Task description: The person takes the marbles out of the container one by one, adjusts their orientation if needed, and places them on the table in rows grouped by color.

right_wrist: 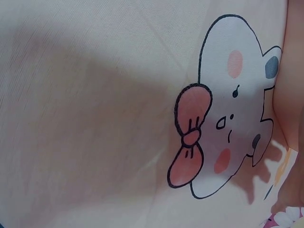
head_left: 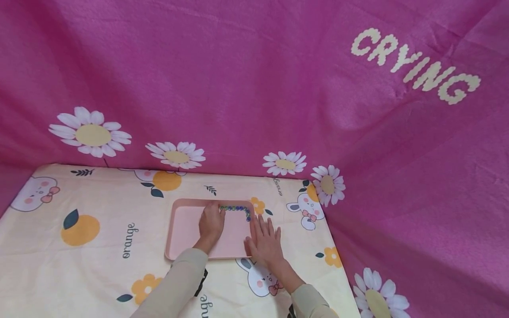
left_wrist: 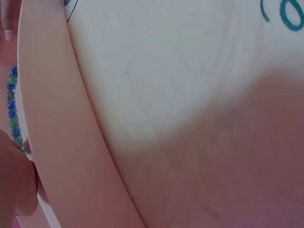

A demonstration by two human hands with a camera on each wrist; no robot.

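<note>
A shallow pink tray (head_left: 187, 245) lies on the cloth, seen whole in the head view. Blue and green glass marbles (head_left: 237, 208) form a row against its far wall and bend round the far right corner. My left hand (head_left: 212, 222) reaches inside to the far wall, its bent fingers at the left end of the row. Whether they pinch a marble is hidden. The left wrist view shows that hand (left_wrist: 16, 183) beside the marbles (left_wrist: 12, 104), behind the tray wall (left_wrist: 52, 104). With fingers spread, my right hand (head_left: 267, 240) rests at the tray's right rim.
A cream cloth (head_left: 99, 190) printed with oranges, flowers and rabbits covers the table. Behind and to the right hangs a magenta curtain (head_left: 238, 88) with daisies. A printed rabbit (right_wrist: 232, 104) fills much of the right wrist view.
</note>
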